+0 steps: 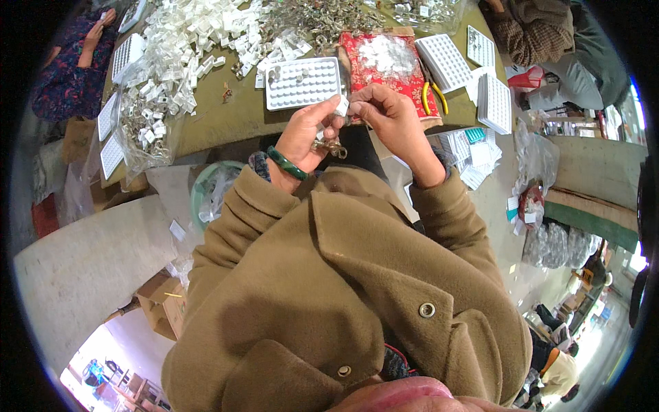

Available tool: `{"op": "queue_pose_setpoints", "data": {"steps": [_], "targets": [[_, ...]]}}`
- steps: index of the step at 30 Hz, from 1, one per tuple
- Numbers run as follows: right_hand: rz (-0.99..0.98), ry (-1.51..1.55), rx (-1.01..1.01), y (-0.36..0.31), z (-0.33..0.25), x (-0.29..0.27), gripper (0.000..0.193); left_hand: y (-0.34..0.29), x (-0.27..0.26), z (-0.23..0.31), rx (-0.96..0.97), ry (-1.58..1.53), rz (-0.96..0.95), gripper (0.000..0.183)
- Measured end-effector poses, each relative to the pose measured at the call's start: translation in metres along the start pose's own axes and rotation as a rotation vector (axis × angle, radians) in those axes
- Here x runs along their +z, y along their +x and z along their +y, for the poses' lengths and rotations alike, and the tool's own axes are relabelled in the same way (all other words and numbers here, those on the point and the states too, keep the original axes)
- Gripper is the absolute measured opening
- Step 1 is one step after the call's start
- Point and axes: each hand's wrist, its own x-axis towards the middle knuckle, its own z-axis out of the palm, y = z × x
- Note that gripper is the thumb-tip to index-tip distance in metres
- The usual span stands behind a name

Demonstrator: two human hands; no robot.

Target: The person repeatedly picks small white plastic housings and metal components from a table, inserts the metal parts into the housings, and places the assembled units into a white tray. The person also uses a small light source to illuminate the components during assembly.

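My left hand [307, 136], with a green bangle [287, 163] at the wrist, is closed around a small white plastic piece [341, 106] held at the fingertips. Shiny metal hardware [333, 147] hangs below its fingers. Facing it, my right hand [392, 118] has thumb and forefinger pinched together beside the white piece; what lies between them is too small to make out. Just beyond the hands sits a white tray [303, 103] with rows of round hollows and a few metal bits at its left. A red patterned cloth [354, 48] bears a heap of small whitish pieces [388, 56].
Yellow-handled pliers [427, 99] lie at the cloth's right edge. More white trays [443, 63] flank it. Loose white plastic pieces [195, 31] and metal hardware [319, 19] cover the table's [223, 120] far side. Other people sit at left and right. A green tub [203, 196] stands below.
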Motion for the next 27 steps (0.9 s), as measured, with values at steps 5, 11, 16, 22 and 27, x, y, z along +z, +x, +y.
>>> {"op": "queue_pose_setpoints", "data": {"steps": [5,11,16,22,27], "targets": [[0.023,-0.203,-0.073,0.002,-0.001,0.002,0.008,0.003,-0.005,-0.003,-0.058,-0.052,-0.061,0.015],[0.044,-0.395,-0.234,0.005,0.001,0.003,0.009,0.007,-0.003,-0.004,-0.011,0.1,-0.011,0.018],[-0.046,-0.408,-0.327,0.016,-0.004,0.006,0.011,0.001,-0.004,0.002,0.171,0.376,0.05,0.015],[-0.334,-0.347,-0.086,0.052,-0.028,0.006,0.011,-0.012,-0.027,0.017,0.1,0.056,-0.024,0.019],[-0.306,-0.417,-0.424,0.1,-0.036,0.046,0.014,-0.025,-0.071,0.024,0.178,-0.204,0.06,0.021]]}}
